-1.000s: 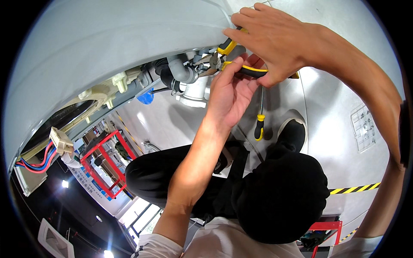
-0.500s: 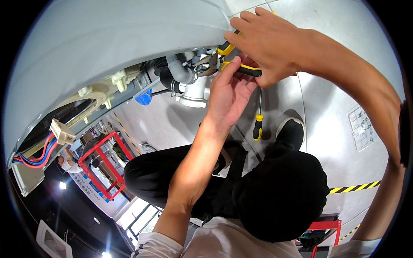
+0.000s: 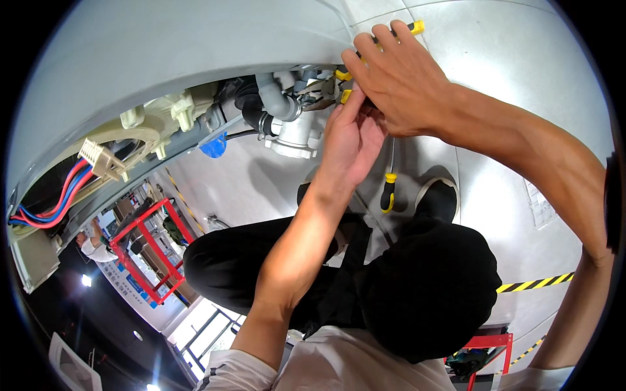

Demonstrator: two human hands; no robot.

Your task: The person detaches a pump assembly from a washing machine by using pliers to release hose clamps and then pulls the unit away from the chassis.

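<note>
Pliers with yellow and black handles [image 3: 342, 73] are held in front of me, their metal jaws at a clamp beside the grey elbow hose [image 3: 277, 101]. My right hand [image 3: 411, 85] closes over the handles from above, palm down. Below it, my left hand [image 3: 355, 140] pinches the lower handle between thumb and fingers; the fingertips are partly hidden behind the right hand. The elbow hose joins a white plastic pump housing [image 3: 295, 135], where a black hose [image 3: 251, 107] also connects. Exactly what the jaws grip is too small to tell.
Overhead curves a grey appliance panel [image 3: 195, 45]. From its open underside hangs a white connector [image 3: 101, 158] with red and blue wires. A yellow-black screwdriver [image 3: 389, 193] rests on the floor by my shoe [image 3: 437, 199]; another yellow-black handle [image 3: 416, 27] shows beyond my right hand.
The two pliers handles appear closer together, and my right hand has closed further over them. The view has shifted slightly.
</note>
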